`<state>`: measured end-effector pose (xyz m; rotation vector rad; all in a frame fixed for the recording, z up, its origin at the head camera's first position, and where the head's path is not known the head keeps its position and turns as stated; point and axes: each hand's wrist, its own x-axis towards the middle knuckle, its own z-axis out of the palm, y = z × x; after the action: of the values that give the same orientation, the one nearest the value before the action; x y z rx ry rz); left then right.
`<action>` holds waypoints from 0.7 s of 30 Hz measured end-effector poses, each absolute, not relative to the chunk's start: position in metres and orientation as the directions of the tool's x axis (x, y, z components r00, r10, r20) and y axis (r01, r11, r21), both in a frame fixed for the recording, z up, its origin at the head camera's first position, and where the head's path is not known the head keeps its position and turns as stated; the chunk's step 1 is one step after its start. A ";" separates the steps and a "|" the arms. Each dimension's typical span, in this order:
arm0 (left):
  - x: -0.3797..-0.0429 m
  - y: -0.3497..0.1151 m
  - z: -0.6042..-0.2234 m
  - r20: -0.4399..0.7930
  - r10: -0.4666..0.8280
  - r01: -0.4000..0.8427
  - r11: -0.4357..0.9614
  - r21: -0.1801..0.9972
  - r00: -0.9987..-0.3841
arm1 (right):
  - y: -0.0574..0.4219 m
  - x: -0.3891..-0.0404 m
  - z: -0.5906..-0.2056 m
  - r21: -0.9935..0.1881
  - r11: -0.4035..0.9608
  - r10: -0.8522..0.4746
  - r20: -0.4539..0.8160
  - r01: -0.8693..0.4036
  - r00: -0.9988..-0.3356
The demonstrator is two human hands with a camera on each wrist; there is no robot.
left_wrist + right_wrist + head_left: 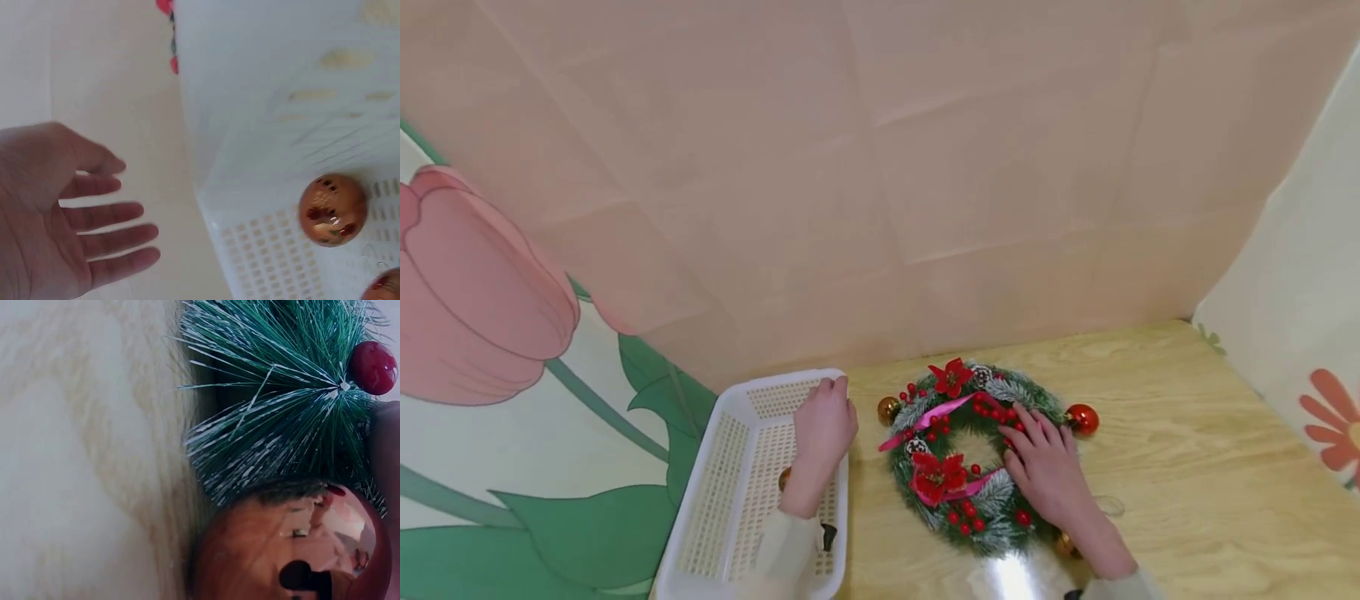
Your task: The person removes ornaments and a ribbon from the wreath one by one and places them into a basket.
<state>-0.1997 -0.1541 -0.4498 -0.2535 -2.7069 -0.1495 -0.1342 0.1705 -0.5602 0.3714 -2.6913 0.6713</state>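
Observation:
A green Christmas wreath (996,533) with frosted tips, red flowers (938,477), berries, pine cones and a pink ribbon (947,408) lies on the table. My right hand (1048,475) rests on its right side, fingers spread over the greenery. In the right wrist view a shiny copper-gold bauble (269,556) sits beside the needles. My left hand (826,429) is raised over the right part of a white plastic basket (842,500). The left wrist view shows its fingers loosely bent, holding nothing. A gold bauble (333,210) lies in the basket, with another (384,289) partly cut off.
Against the wreath's left edge is a gold bauble (888,410), and a red bauble (1082,419) is at its right. A thin loop of string (1108,505) lies on the wooden table (1195,467). A pink paper-like wall (880,183) rises behind.

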 end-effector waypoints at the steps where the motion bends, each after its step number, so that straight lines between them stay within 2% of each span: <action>1: -0.201 -0.151 -0.448 0.404 0.158 0.206 0.975 0.077 -0.901 | 0.171 -0.135 -0.560 -0.402 0.854 -0.168 0.386 -0.329 -0.907; 12: -0.207 -0.106 -0.426 0.225 0.206 0.233 0.967 0.100 -0.952 | 0.171 -0.134 -0.562 -0.400 0.862 -0.171 0.347 -0.310 -0.922; 16: -0.213 -0.086 -0.425 0.146 0.246 0.256 0.966 0.049 -0.958 | 0.171 -0.134 -0.558 -0.395 0.863 -0.172 0.358 -0.316 -0.918; 21: -0.229 -0.071 -0.441 0.039 0.285 0.284 0.959 -0.025 -0.958 | 0.173 -0.135 -0.558 -0.382 0.871 -0.182 0.335 -0.309 -0.925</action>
<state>-0.2286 -0.0706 -0.4410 -0.4456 -3.0675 0.0299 -0.1348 0.1726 -0.5578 0.3699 -2.7538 0.6319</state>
